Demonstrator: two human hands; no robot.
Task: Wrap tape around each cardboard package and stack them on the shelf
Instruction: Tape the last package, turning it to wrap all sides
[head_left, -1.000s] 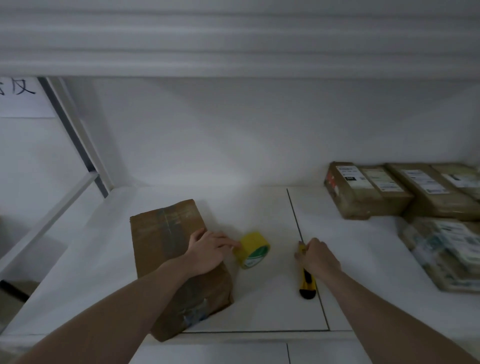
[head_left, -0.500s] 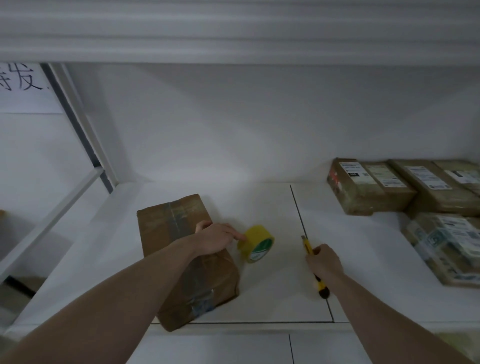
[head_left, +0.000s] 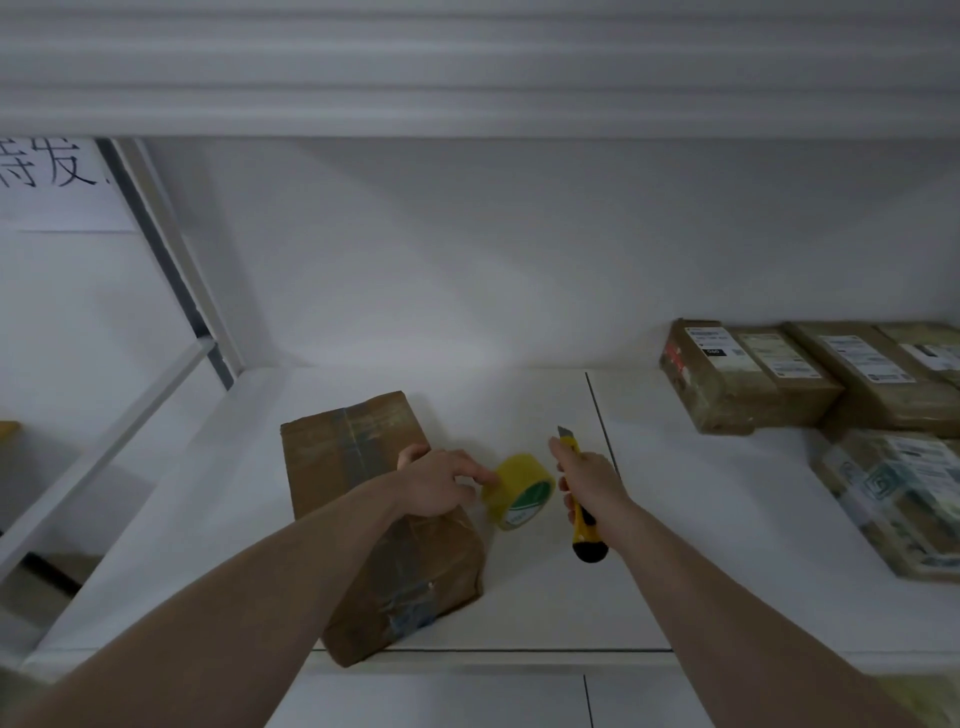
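A brown cardboard package (head_left: 358, 457) lies on the white shelf (head_left: 519, 597), with tape running across its top. My left hand (head_left: 436, 483) rests on the package's right edge, and its fingertips touch the yellow tape roll (head_left: 519, 491) that stands on edge just to the right. My right hand (head_left: 589, 480) grips a yellow utility knife (head_left: 584, 525) right of the roll, lifted off the shelf, with its blade tip out and pointing away from me.
Several taped packages with labels (head_left: 753, 374) are stacked at the right end of the shelf, more of them (head_left: 898, 499) nearer the front. A seam (head_left: 602, 415) splits the shelf boards. A white upright post (head_left: 171, 249) stands at the left, another shelf overhead.
My right hand has picked the knife up from the shelf and brought it left toward the tape roll. The left hand has stayed on the package and roll.
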